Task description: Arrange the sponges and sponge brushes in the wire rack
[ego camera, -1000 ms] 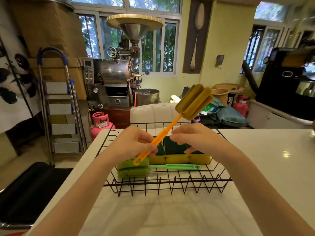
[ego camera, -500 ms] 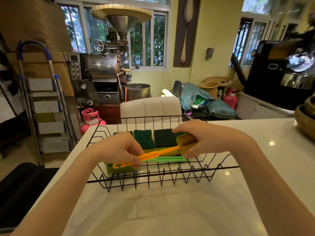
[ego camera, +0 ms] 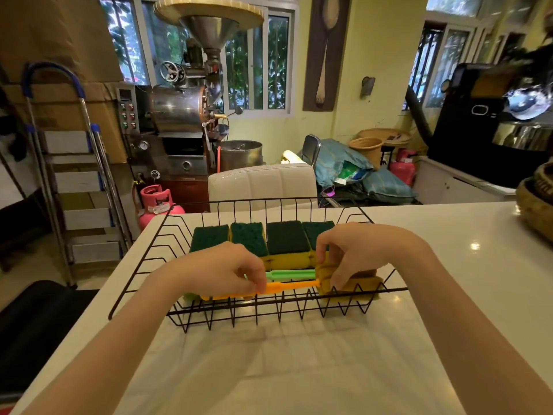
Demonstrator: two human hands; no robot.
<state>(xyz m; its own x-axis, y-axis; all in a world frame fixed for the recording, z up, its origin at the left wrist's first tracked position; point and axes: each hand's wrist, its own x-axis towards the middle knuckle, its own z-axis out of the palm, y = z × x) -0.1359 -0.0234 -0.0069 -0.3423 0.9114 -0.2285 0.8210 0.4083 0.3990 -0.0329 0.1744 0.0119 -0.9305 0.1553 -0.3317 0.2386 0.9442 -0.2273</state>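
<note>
A black wire rack [ego camera: 299,313] stands on the white counter [ego camera: 449,265]. Several green-and-yellow sponges [ego camera: 287,244] lie in a row along its back. An orange sponge brush [ego camera: 296,286] lies level inside the rack near the front rail, beside a green sponge brush [ego camera: 291,274]. My left hand [ego camera: 221,272] pinches the orange handle. My right hand [ego camera: 356,253] grips the brush's yellow sponge head [ego camera: 359,287] at the rack's right end. The green brush's head is mostly hidden under my left hand.
A woven basket [ego camera: 535,205] sits at the counter's right edge. A white chair back [ego camera: 261,184] stands just behind the rack. A pink gas cylinder [ego camera: 158,202] and a stepladder [ego camera: 74,181] are on the floor to the left.
Both hands have lowered the orange sponge brush from upright above the rack to lying flat inside it, in front of the green brush.
</note>
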